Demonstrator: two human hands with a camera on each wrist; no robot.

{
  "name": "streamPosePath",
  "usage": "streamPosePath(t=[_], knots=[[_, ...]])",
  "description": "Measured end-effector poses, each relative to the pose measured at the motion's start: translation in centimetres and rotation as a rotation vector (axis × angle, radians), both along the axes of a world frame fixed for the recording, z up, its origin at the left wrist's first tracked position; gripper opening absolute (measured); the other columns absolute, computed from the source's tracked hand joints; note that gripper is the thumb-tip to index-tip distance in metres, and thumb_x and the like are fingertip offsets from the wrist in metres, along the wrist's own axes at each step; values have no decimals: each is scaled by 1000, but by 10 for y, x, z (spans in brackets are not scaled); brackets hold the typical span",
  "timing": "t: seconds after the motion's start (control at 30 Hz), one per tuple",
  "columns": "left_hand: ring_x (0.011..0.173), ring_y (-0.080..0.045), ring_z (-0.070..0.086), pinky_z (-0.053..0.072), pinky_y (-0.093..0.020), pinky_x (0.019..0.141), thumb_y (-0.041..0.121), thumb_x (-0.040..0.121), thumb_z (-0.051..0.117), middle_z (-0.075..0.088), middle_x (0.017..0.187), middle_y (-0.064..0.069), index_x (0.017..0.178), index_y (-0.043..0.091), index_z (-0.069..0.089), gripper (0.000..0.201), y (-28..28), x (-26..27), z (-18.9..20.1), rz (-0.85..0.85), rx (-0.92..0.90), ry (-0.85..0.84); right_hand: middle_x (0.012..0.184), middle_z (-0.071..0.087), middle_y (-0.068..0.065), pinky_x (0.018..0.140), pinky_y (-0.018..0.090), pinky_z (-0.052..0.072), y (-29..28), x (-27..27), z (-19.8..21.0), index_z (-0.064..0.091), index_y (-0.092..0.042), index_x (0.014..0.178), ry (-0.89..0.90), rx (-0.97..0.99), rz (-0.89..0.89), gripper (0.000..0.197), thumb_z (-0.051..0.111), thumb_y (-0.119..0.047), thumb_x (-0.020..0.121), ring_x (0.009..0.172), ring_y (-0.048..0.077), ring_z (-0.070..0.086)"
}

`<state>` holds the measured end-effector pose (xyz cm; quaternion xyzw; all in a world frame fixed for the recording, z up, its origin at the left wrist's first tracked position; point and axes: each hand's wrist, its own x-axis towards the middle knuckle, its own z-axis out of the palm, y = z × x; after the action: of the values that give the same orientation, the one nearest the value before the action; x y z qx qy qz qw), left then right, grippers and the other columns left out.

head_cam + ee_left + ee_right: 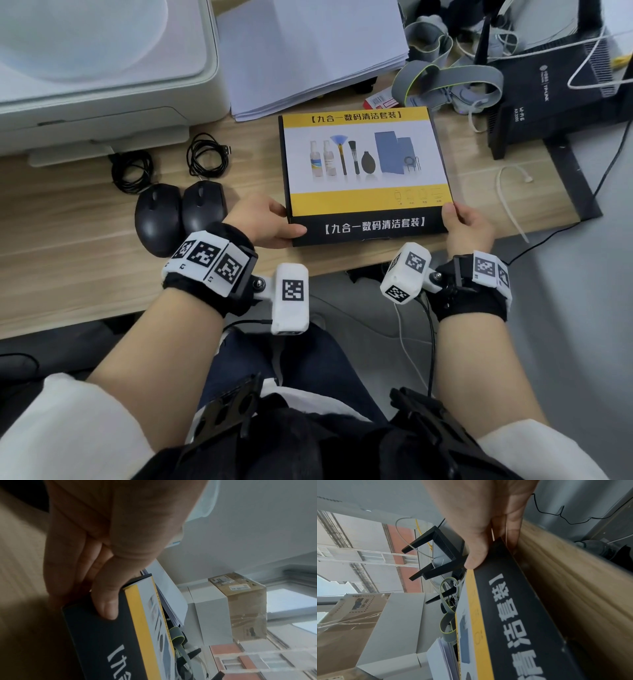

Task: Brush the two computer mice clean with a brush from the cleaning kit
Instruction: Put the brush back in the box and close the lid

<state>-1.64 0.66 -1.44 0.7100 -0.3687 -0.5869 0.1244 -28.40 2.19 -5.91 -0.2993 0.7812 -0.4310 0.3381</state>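
Note:
The cleaning kit box, yellow, white and black with pictures of brushes on its lid, lies closed on the wooden desk. My left hand grips its near left corner, thumb on the black front flap. My right hand grips the near right corner, thumb on the top edge. Two black computer mice sit side by side just left of my left hand, their cables coiled behind them. No brush is visible outside the box.
A white printer fills the back left. A paper stack lies behind the box. Grey straps, a black router and a white cable tie crowd the right. The desk edge runs near my wrists.

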Motion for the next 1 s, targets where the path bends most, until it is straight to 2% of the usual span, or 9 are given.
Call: streamPosePath(t=[0.1, 0.17, 0.37, 0.53, 0.67, 0.77, 0.87, 0.93, 1.0], knots=[[73, -20, 64, 56, -17, 57, 7, 76, 72, 61, 116, -20, 126, 1, 47, 56, 1, 0, 2, 20, 23, 39, 120, 65, 10, 104, 37, 44, 1, 0, 0, 61, -9, 119, -4, 10, 4, 33, 55, -23, 90, 112, 21, 59], [70, -18, 64, 55, -16, 54, 7, 75, 72, 62, 114, -21, 125, 2, 48, 56, 1, 1, 1, 25, 22, 41, 120, 65, 10, 105, 40, 44, 1, 0, 0, 61, -10, 119, -10, 16, 0, 33, 56, -24, 89, 113, 22, 60], [76, -22, 67, 56, -19, 64, 10, 74, 75, 65, 110, -19, 119, 4, 51, 52, 1, 3, -5, 21, 6, 25, 120, 65, 10, 105, 40, 44, 0, -1, -2, 61, -9, 119, -7, 9, 0, 33, 56, -23, 89, 112, 21, 60], [69, -18, 64, 56, -19, 59, 8, 71, 76, 65, 97, -15, 110, 3, 55, 45, 1, 3, -11, 0, -42, -12, 120, 65, 10, 104, 37, 44, 1, 0, -2, 61, -9, 119, 7, 4, -13, 33, 56, -23, 89, 112, 21, 60], [83, -24, 66, 57, -34, 79, 22, 67, 81, 70, 90, -10, 85, 11, 63, 27, 5, 1, -24, -225, -187, -318, 117, 66, 12, 102, 40, 46, 0, 1, -3, 62, -7, 117, 3, -6, -33, 32, 58, -22, 88, 108, 23, 62], [87, -23, 62, 47, -29, 76, 29, 67, 79, 67, 90, -5, 80, 17, 59, 27, 10, 2, -30, -235, -266, -382, 116, 66, 12, 102, 41, 47, -1, 1, -1, 61, -7, 117, -14, -12, -32, 33, 58, -21, 88, 103, 22, 61], [113, -27, 55, 45, -34, 94, 22, 60, 84, 57, 121, -8, 115, 18, 54, 64, 7, 2, -30, -175, -331, -348, 120, 64, 9, 102, 36, 46, -1, -2, -2, 58, -8, 121, -24, 1, -23, 34, 58, -17, 88, 100, 16, 58], [136, -28, 31, 32, -37, 111, 10, 54, 87, 24, 151, -10, 140, 25, 30, 105, 3, -1, -24, -201, -419, -309, 129, 59, 6, 102, 32, 44, -2, -4, 1, 54, -11, 127, -22, -21, 7, 41, 60, -10, 85, 108, 15, 56], [146, -24, 3, 19, -38, 117, 6, 53, 86, -7, 158, -4, 146, 33, 14, 120, -5, -6, -17, -422, -500, -367, 140, 50, 3, 107, 28, 37, -7, -7, 8, 47, -19, 133, 124, 7, 156, 59, 65, -2, 79, 123, 15, 48]])
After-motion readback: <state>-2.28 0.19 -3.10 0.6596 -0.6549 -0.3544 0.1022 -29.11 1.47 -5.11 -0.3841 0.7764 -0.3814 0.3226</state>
